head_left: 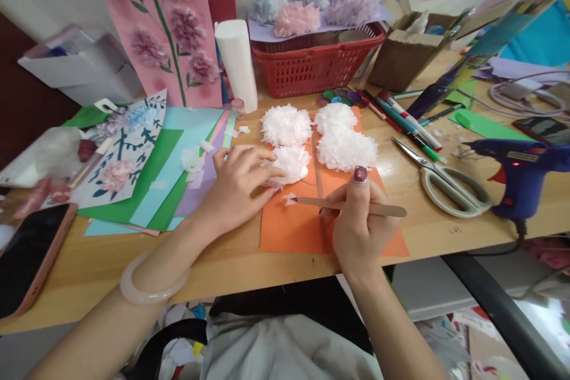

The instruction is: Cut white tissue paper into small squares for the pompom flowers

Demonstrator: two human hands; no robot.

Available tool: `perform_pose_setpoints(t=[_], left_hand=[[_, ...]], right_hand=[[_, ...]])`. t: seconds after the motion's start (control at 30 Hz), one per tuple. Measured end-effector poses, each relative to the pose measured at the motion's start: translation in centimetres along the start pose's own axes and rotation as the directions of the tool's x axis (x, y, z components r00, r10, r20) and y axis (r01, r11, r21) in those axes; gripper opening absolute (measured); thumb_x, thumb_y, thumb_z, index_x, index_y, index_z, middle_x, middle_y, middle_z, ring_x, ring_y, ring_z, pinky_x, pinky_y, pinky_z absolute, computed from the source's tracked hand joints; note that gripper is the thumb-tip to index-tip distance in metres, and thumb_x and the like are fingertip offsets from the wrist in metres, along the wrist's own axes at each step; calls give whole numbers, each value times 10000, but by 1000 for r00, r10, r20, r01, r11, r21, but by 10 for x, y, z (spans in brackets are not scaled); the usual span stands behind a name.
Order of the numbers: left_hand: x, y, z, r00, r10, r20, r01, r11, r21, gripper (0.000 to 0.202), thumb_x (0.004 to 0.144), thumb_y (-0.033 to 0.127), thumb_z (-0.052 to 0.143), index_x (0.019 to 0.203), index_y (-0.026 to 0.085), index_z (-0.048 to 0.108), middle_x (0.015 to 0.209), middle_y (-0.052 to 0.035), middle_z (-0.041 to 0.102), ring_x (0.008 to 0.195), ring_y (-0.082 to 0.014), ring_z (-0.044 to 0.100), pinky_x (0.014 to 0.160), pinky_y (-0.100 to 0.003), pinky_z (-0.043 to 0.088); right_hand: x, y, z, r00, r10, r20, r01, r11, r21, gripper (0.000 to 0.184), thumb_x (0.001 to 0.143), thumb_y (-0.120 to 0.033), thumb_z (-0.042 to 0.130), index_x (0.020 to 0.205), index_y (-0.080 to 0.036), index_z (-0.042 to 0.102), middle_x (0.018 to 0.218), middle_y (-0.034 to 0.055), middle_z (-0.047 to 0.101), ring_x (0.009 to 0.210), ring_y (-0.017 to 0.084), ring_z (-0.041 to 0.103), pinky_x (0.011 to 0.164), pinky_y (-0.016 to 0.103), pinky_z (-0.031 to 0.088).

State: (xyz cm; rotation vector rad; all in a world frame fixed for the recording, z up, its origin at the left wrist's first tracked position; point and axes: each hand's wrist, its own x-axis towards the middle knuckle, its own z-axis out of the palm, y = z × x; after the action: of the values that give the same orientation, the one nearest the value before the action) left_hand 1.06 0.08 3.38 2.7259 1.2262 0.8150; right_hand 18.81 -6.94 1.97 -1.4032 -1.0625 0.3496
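An orange sheet of paper (289, 231) lies before me with several fluffy white paper flowers (286, 124) on it. My left hand (243, 181) has its fingers spread, their tips against the lower left white flower (290, 165). In my right hand (363, 219) is a pair of slim tan tweezers (387, 209), pinched between thumb and fingers and pointing left. A small whitish scrap of tissue paper (289, 198) sits at the tweezers' tip, just over the orange paper and below the left fingertips.
Right of the paper lie scissors (454, 190), a blue glue gun (519, 172) with a red light, and several pens (409, 124). Coloured paper (151, 190) and a phone (33, 258) are at left. Behind stand a red basket (312, 65) and a white roll (238, 65).
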Motion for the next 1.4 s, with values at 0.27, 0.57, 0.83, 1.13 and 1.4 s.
perform_pose_setpoints(t=[0.27, 0.57, 0.83, 1.13, 1.4], left_hand=[[8, -2, 6, 994, -110, -23, 109, 993, -42, 105, 916, 197, 657, 865, 252, 731, 978, -16, 744, 1026, -261, 619, 930, -457, 306], [5, -1, 0, 974, -183, 130, 204, 964, -169, 317, 829, 211, 668, 1125, 207, 555, 1208, -97, 673, 1173, -298, 603, 1010, -486, 368], [-2, -4, -5, 921, -203, 332, 287, 930, -227, 854, 710, 408, 810, 1395, 277, 317, 1524, -161, 445, 1422, -393, 388, 1120, -603, 273], [0, -11, 1, 910, -178, 374, 281, 928, -243, 930, 691, 510, 794, 1443, 254, 310, 1547, -189, 423, 1449, -393, 353, 1136, -587, 249], [0, -11, 3, 909, -186, 373, 261, 952, -161, 928, 727, 532, 733, 1492, 243, 294, 1520, -191, 449, 1427, -395, 362, 1128, -551, 240]], right_hand=[[3, 1, 3, 993, 11, 114, -4, 998, -63, 447, 1032, -461, 435, 682, -219, 571, 587, -21, 694, 526, 133, 693, 481, 220, 489], [6, 0, -1, 964, -109, 241, 144, 981, -132, 438, 1014, -384, 512, 627, -202, 607, 623, -4, 750, 582, 142, 734, 477, 210, 459], [3, -1, 0, 954, -168, 249, 209, 967, -145, 441, 1018, -331, 514, 600, -203, 569, 588, -8, 732, 562, 132, 727, 465, 204, 443], [4, 7, 0, 834, -380, 400, 463, 877, -131, 377, 1014, -244, 535, 646, -216, 458, 591, -11, 623, 525, 115, 582, 491, 235, 377], [3, 5, 3, 587, -500, 637, 705, 702, -99, 336, 1046, -204, 441, 724, -193, 539, 648, 27, 551, 628, 168, 506, 578, 293, 405]])
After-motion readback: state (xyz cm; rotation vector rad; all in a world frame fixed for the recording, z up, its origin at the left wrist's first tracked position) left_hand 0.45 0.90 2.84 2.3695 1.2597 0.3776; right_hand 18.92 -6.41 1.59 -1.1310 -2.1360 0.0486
